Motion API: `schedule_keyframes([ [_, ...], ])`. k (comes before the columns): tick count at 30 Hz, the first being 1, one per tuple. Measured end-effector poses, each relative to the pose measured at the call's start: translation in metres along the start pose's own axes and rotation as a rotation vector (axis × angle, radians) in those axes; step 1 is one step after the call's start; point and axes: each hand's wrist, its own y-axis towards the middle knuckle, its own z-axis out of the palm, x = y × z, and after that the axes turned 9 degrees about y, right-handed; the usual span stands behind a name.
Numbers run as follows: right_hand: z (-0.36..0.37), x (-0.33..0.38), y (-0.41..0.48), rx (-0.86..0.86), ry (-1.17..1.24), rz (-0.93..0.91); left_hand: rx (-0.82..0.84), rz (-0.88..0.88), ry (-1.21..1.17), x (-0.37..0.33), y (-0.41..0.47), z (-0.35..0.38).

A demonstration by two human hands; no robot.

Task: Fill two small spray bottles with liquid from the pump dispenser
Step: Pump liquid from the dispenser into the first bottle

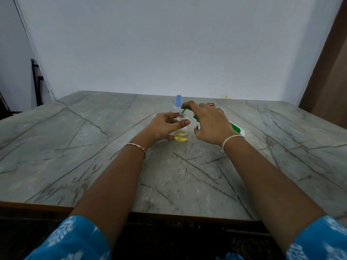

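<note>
Toward the far middle of the table [93, 166], a person's left hand [165, 126] grips an uncapped spray bottle [181, 135] by neck and shoulder. The bottle stands upright, roughly a third full of yellow liquid. The right hand [212, 122] is curled over the head of the pump dispenser [237, 129], its green spout [185, 110] directly above the bottle's mouth. The dispenser's white-and-green body slants away toward the table's right edge. The hands sit close together, not quite touching. A second spray bottle [178, 101], blue-capped, stands just behind, nearer the far edge. The next press likely depends on keeping spout over mouth. The tabletop stretches wide toward the near edge and both sides.
</note>
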Motion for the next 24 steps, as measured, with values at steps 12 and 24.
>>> schedule_keyframes([
  [12,-0.0005,0.0045,0.0042,-0.014,0.013,0.002,0.012,0.02,-0.022,0.002,-0.001,-0.0003],
  [24,-0.0022,0.0019,0.0019,0.018,-0.001,0.008,-0.036,0.089,0.095,0.0035,-0.0016,0.001],
])
